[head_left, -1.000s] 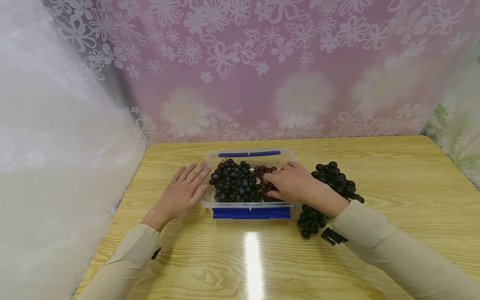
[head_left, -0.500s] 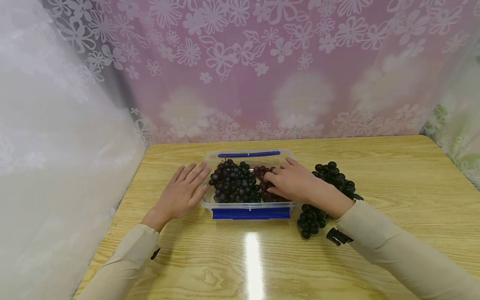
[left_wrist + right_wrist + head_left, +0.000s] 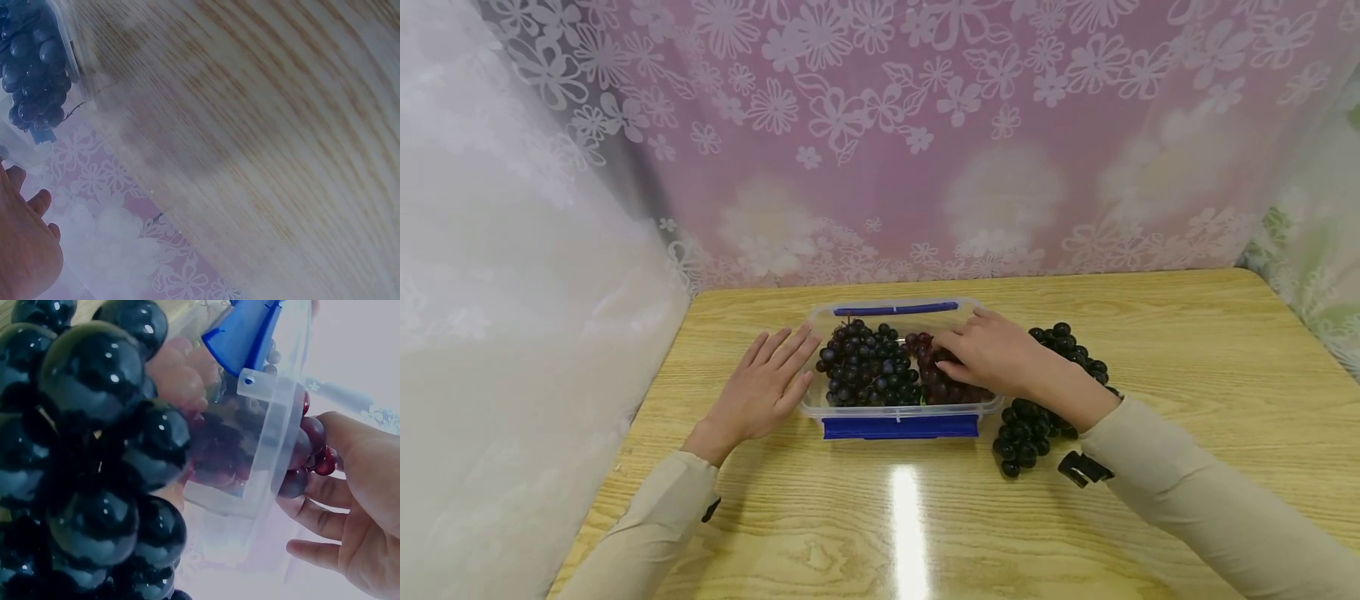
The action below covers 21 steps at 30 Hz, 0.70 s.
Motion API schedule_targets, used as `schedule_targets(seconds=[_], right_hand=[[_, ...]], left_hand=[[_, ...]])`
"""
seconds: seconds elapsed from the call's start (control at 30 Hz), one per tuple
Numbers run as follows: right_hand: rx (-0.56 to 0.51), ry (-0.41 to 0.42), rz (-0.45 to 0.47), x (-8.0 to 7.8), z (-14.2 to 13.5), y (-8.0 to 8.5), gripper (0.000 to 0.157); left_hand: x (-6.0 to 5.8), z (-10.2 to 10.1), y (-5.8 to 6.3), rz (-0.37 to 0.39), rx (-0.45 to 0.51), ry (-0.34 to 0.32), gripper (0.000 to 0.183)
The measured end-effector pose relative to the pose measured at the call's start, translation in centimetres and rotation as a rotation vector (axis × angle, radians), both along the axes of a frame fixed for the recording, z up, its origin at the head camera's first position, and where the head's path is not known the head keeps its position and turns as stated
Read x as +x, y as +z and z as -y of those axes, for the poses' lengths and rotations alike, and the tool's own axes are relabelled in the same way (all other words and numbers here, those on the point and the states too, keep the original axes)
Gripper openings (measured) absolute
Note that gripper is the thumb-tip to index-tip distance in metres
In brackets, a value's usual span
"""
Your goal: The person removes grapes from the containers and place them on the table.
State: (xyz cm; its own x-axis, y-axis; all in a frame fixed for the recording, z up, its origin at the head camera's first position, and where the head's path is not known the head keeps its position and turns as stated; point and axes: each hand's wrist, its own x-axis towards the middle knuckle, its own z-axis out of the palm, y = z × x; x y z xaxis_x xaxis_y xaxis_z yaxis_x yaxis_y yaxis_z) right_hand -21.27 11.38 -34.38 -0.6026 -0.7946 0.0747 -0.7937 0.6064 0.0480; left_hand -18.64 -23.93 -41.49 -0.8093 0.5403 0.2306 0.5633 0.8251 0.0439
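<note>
Your right hand (image 3: 1000,354) sits slightly farther right than before, pinching red grapes (image 3: 931,382) inside clear box (image 3: 850,412); left hand (image 3: 763,387), fingers extended, at its left side. Best brace box, settle grapes gently.

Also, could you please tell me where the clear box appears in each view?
Head: the clear box is near the middle, the left hand at one end, the right hand over the other.
Left wrist: the box is cut off at the upper left, above the left hand.
Right wrist: the box is at upper centre, between black grapes and the right hand.
Shared landmark: the flowered cloth, faint in the right wrist view.
</note>
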Motion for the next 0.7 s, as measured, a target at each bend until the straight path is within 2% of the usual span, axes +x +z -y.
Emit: schedule_targets(seconds=[0.33, 0.7], right_hand=[[-0.188, 0.022, -0.061, -0.1, -1.1, 0.6, 0.027], [-0.242, -0.081, 0.015, -0.2, -1.9, 2.2, 0.032]], left_hand=[[-0.1, -0.1, -0.3, -0.007, 0.005, -0.002, 0.055], [0.0, 0.0, -0.3, 0.007, 0.0, 0.005, 0.055]])
